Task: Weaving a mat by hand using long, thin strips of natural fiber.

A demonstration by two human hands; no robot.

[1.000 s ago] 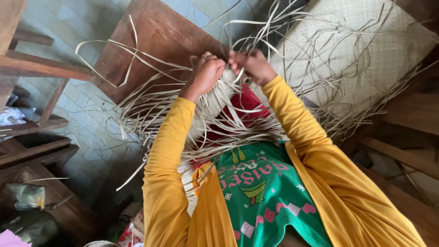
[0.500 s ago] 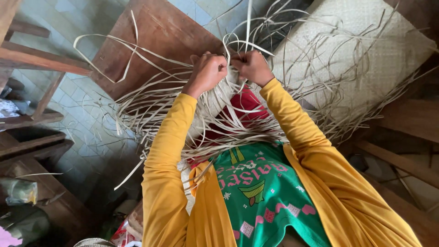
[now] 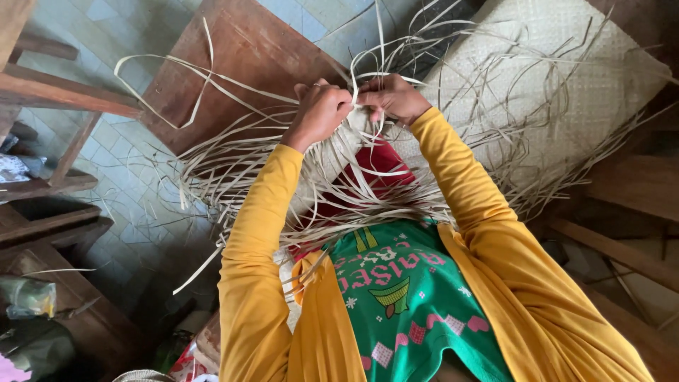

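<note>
While both hands, left hand (image 3: 320,112) and right hand (image 3: 391,97), pinch pale strips (image 3: 357,99) together above the half-woven piece (image 3: 332,159), it looks mid-weave; tucking neatly seems next.

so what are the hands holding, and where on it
Both the left hand and right hand pinch pale weaving strips at the woven edge between them.

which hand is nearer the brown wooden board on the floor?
Left. The left hand works the pale woven strips right beside the brown wooden board; the right hand sits farther off, toward the finished woven mat.
</note>
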